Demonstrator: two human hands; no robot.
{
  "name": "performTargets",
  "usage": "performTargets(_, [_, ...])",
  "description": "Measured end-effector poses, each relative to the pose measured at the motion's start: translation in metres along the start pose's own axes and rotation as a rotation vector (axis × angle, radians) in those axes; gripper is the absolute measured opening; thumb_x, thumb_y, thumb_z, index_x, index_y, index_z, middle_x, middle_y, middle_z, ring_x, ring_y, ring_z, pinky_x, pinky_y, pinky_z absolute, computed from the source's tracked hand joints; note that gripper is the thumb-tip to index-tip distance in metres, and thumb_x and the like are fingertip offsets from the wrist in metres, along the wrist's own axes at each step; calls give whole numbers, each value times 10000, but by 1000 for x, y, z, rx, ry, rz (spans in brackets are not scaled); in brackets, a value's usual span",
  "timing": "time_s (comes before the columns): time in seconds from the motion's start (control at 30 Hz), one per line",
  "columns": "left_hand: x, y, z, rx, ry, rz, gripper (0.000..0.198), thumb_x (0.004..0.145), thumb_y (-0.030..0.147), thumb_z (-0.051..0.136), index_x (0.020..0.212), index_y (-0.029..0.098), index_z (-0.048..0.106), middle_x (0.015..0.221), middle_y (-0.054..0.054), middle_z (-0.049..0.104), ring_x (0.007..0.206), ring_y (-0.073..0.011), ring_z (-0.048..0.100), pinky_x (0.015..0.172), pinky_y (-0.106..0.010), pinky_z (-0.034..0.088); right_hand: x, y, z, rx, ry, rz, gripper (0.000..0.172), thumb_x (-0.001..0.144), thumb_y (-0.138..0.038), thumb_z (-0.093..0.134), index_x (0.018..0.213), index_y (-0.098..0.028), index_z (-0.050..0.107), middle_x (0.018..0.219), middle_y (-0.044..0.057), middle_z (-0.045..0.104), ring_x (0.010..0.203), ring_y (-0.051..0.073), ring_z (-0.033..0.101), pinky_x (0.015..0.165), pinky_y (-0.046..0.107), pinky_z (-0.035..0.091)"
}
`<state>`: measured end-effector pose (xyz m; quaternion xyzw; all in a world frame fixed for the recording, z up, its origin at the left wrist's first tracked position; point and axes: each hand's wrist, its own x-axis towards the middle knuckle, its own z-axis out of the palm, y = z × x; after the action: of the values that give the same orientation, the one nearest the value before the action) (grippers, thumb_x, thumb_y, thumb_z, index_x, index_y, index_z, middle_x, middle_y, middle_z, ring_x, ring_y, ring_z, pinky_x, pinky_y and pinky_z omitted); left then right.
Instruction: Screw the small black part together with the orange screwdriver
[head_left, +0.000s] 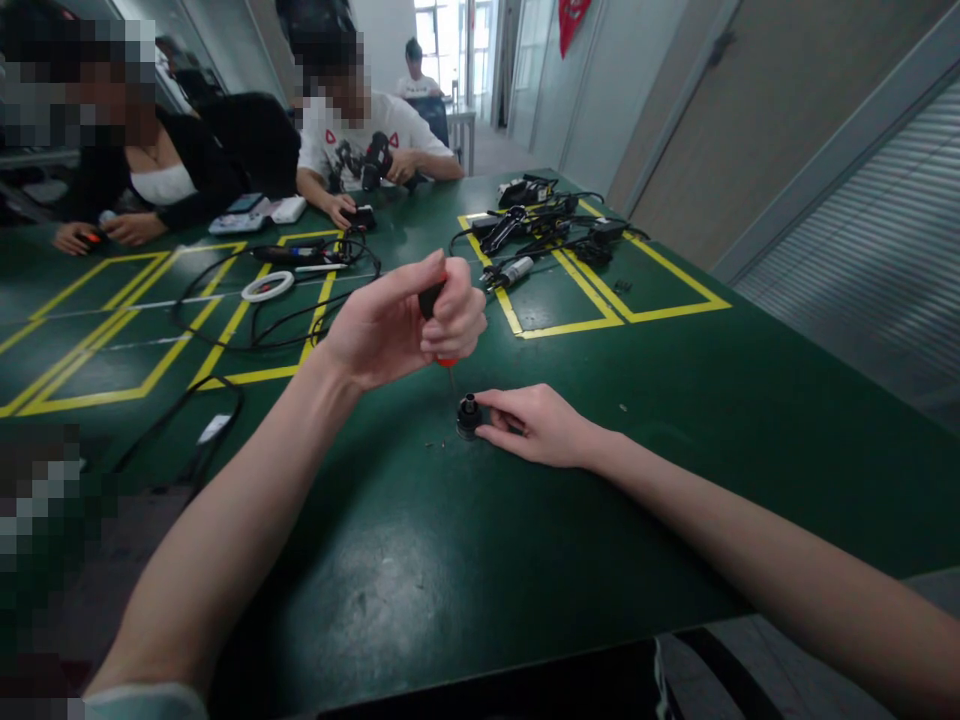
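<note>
My left hand (405,320) is closed around a small screwdriver (442,340) with a black and red handle, held upright with its thin tip pointing down. Just below the tip stands a small black round part (469,415) on the green table (465,560). My right hand (536,425) rests on the table and pinches that part from the right with thumb and fingers. A few tiny screws or bits (435,443) lie on the table left of the part.
Black cables (247,330), a white ring (267,287) and a pen-like tool (514,270) lie among yellow taped squares. A heap of black devices (540,225) sits at the back. Three other people sit at the far side.
</note>
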<state>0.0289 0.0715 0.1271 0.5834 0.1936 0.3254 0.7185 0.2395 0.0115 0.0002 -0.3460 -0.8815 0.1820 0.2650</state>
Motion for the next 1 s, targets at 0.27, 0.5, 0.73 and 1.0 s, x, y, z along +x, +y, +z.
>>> performTargets(0.27, [-8,-2,6,-24,104,85,410,986,503,607,729,183,603,611,-8,472,558,-148,526,551,-290,480,6,-9,8,-126,37,29,277,959,-321,745,1168,-150,685,958,80,725,827,207,673,727,305,486])
performTargets(0.5, [-42,-33,21,232,253,314,388,984,464,707,1277,213,674,957,-34,707,860,-163,696,835,-295,591,5,-12,12,-132,30,22,283,994,-320,702,1206,-134,678,1013,118,738,872,239,702,778,356,532])
performTargets(0.73, [-75,-55,33,450,340,296,404,1020,313,675,1407,198,663,1159,-83,766,1048,-188,752,986,-319,612,5,-18,11,-104,-38,4,237,985,-304,707,1155,-143,674,1034,123,749,919,263,709,796,374,530])
performTargets(1.0, [-84,-72,19,871,479,405,156,992,196,665,1053,188,808,1023,-62,823,952,-183,775,937,-314,605,3,-18,9,-60,-31,-18,229,988,-295,700,1154,-146,651,959,85,714,833,222,660,739,330,484])
